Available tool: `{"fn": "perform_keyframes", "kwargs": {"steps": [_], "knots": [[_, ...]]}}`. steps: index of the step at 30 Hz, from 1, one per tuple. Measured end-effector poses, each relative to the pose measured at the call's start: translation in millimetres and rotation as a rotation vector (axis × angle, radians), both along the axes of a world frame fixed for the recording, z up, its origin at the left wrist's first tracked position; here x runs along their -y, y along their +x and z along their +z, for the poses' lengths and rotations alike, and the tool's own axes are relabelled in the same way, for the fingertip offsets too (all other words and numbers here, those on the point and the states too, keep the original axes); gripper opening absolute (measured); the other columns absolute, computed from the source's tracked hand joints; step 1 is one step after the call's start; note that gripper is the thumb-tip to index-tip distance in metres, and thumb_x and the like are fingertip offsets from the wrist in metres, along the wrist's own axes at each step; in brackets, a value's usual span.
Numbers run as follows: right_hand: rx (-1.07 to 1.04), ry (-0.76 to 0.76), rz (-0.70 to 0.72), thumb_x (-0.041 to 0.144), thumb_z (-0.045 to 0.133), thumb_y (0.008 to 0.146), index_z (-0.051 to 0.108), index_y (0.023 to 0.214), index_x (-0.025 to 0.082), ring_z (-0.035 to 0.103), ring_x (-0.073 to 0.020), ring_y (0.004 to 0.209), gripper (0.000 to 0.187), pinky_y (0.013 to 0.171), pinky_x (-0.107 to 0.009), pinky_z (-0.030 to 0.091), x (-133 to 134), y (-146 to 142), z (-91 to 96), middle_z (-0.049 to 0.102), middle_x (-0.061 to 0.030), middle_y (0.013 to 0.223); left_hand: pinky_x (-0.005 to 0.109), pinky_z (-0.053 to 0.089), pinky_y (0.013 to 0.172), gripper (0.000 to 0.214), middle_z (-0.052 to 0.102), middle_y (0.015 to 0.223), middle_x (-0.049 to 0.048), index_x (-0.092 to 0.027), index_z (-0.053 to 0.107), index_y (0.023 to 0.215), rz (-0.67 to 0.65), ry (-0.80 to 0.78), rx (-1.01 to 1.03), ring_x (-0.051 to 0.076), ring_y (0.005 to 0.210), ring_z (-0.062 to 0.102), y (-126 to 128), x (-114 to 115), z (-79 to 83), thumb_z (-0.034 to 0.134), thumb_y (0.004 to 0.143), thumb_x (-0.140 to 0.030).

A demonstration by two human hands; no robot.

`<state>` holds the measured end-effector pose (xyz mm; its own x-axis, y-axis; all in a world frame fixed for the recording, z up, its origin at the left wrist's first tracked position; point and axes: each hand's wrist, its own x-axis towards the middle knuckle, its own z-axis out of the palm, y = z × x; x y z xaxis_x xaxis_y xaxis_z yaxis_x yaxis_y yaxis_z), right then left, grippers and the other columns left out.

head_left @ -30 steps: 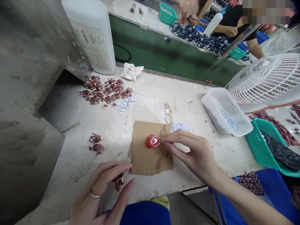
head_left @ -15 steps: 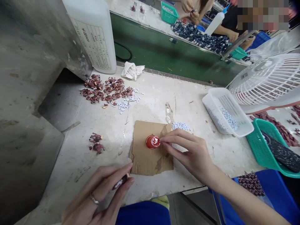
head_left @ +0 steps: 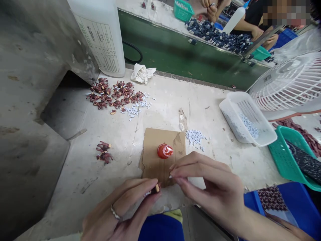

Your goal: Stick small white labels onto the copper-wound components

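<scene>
My left hand [head_left: 120, 209], with a ring on one finger, pinches a small dark red piece [head_left: 154, 189] with a cream tip. My right hand [head_left: 210, 187] sits just to its right, thumb and fingertips together above the lower edge of a torn cardboard sheet [head_left: 152, 144]. Anything between those fingertips is hidden. A glossy red dome [head_left: 165, 151] stands on the cardboard, just above my right fingertips and apart from them. Small white pieces [head_left: 195, 137] lie beside the sheet. Further left are a heap of dark red pieces [head_left: 112, 95] and a smaller cluster [head_left: 103, 152].
A large white plastic jug [head_left: 100, 36] and a crumpled white cloth [head_left: 142, 74] stand at the back of the bench. To the right are a white perforated basket [head_left: 247, 118], a green basket [head_left: 288, 157] and a white fan [head_left: 288, 83]. Co-workers' hands [head_left: 255, 33] work across a green panel.
My right hand has moved down and left, away from the red dome, toward my left hand. My left hand has moved right with the small piece. The view has shifted slightly.
</scene>
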<state>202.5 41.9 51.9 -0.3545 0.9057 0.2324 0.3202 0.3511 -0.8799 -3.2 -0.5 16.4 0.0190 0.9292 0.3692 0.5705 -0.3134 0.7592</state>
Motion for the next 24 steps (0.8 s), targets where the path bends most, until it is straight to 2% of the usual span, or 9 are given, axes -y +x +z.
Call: {"fn": "perform_keyframes", "kwargs": {"steps": [2, 6, 11, 15, 19, 21, 24], "knots": [[-0.069, -0.037, 0.027, 0.001, 0.069, 0.088, 0.074, 0.107, 0.019, 0.073, -0.0153, 0.093, 0.026, 0.079, -0.027, 0.063, 4.7, -6.4, 0.4, 0.076, -0.0051, 0.1, 0.001, 0.05, 0.088, 0.012, 0.073, 0.097, -0.0143, -0.029, 0.067, 0.103, 0.028, 0.001, -0.012, -0.003, 0.081, 0.069, 3.2, 0.2, 1.5, 0.069, 0.092, -0.024], [-0.099, -0.067, 0.047, 0.001, 0.069, 0.088, 0.074, 0.107, 0.017, 0.073, -0.0143, 0.089, 0.025, 0.078, -0.026, 0.063, 7.2, -11.1, -4.2, 0.076, -0.0062, 0.098, 0.011, 0.059, 0.083, 0.015, 0.075, 0.099, -0.0125, -0.031, 0.065, 0.107, 0.028, -0.025, -0.033, 0.002, 0.08, 0.071, 6.1, 1.5, 1.6, 0.065, 0.094, -0.023], [-0.061, -0.065, 0.056, 0.004, 0.068, 0.091, 0.074, 0.11, 0.02, 0.073, -0.0144, 0.088, 0.026, 0.076, -0.026, 0.063, 6.5, -8.3, -4.7, 0.075, -0.005, 0.098, 0.008, 0.058, 0.085, 0.012, 0.075, 0.098, -0.0129, -0.031, 0.065, 0.107, 0.007, -0.012, -0.03, 0.001, 0.079, 0.071, 4.9, -1.2, 0.5, 0.064, 0.095, -0.028], [0.07, 0.06, 0.127, 0.008, 0.061, 0.097, 0.07, 0.12, 0.017, 0.074, -0.0151, 0.093, 0.026, 0.076, -0.024, 0.064, 8.4, -6.1, -0.1, 0.075, -0.0093, 0.105, 0.007, 0.057, 0.089, 0.021, 0.074, 0.102, -0.0122, -0.029, 0.065, 0.109, -0.039, 0.007, -0.035, 0.0, 0.082, 0.071, 3.1, -0.3, -0.6, 0.064, 0.093, -0.016], [0.193, 0.173, 0.15, 0.008, 0.058, 0.099, 0.067, 0.125, 0.015, 0.074, -0.0167, 0.097, 0.028, 0.076, -0.025, 0.065, 7.3, -3.3, 1.4, 0.075, -0.0117, 0.109, 0.003, 0.052, 0.093, 0.018, 0.073, 0.099, -0.014, -0.027, 0.067, 0.104, 0.025, 0.042, -0.001, -0.002, 0.082, 0.068, 6.2, 0.6, -1.0, 0.07, 0.09, -0.016], [0.133, 0.119, 0.145, 0.007, 0.06, 0.097, 0.069, 0.121, 0.015, 0.074, -0.0161, 0.093, 0.027, 0.075, -0.025, 0.064, 4.4, -2.1, 1.7, 0.075, -0.0103, 0.104, 0.004, 0.052, 0.094, 0.021, 0.073, 0.102, -0.0135, -0.027, 0.068, 0.106, 0.024, 0.055, 0.028, -0.002, 0.085, 0.069, 8.6, -1.1, 0.0, 0.073, 0.088, -0.017], [0.029, -0.04, 0.117, 0.012, 0.07, 0.093, 0.071, 0.118, 0.017, 0.072, -0.016, 0.092, 0.026, 0.077, -0.027, 0.063, 1.0, -3.2, 5.4, 0.073, -0.0077, 0.101, 0.005, 0.053, 0.092, 0.023, 0.074, 0.103, -0.0123, -0.027, 0.065, 0.11, 0.0, 0.073, -0.045, -0.001, 0.083, 0.07, 10.4, -4.3, 3.0, 0.071, 0.09, -0.018]]}}
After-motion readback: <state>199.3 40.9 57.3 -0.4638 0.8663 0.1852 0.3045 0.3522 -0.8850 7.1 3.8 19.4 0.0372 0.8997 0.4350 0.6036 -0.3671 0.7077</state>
